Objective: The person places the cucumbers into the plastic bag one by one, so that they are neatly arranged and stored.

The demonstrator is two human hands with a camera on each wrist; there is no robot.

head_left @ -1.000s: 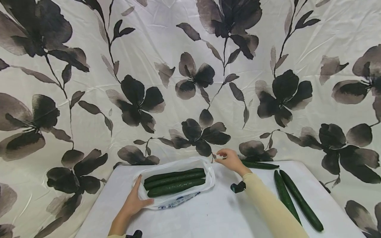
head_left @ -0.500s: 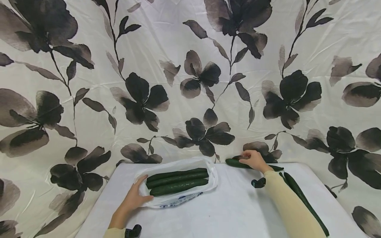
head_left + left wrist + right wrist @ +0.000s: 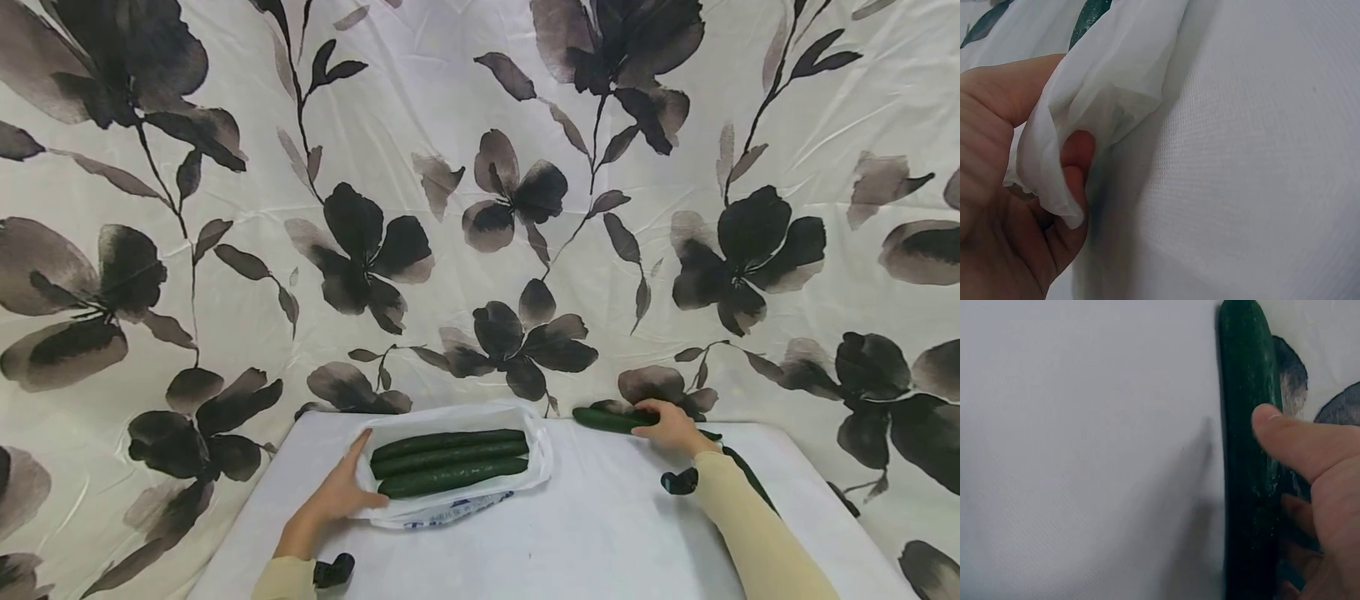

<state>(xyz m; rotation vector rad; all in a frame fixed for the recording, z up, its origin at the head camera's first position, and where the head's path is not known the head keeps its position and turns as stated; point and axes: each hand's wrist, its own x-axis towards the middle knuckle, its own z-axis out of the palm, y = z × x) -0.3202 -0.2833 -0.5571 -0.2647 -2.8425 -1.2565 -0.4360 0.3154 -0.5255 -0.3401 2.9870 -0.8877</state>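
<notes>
A white plastic bag [image 3: 457,510] with blue print stands with its mouth spread wide. Inside it, three long dark-green cucumbers [image 3: 453,477] lie side by side. My left hand [image 3: 341,490] holds the bag's left end; the left wrist view shows the bag's edge [image 3: 1054,150] pinched between thumb and bent fingers. At the table's back edge, my right hand [image 3: 670,429] straddles a single cucumber [image 3: 1247,369], gripping it around the middle. In the right wrist view, the thumb lies over this cucumber and the bent fingers are at its far side.
Another cucumber [image 3: 750,477] lies to the right, mostly hidden by my right sleeve [image 3: 750,525]. A white cloth covers the table [image 3: 570,525]. Close behind it hangs a floral curtain [image 3: 450,283].
My right hand has moved right from beside the bag to the cucumber at the back edge and along it. The left hand keeps its hold on the bag. The view has shifted slightly.
</notes>
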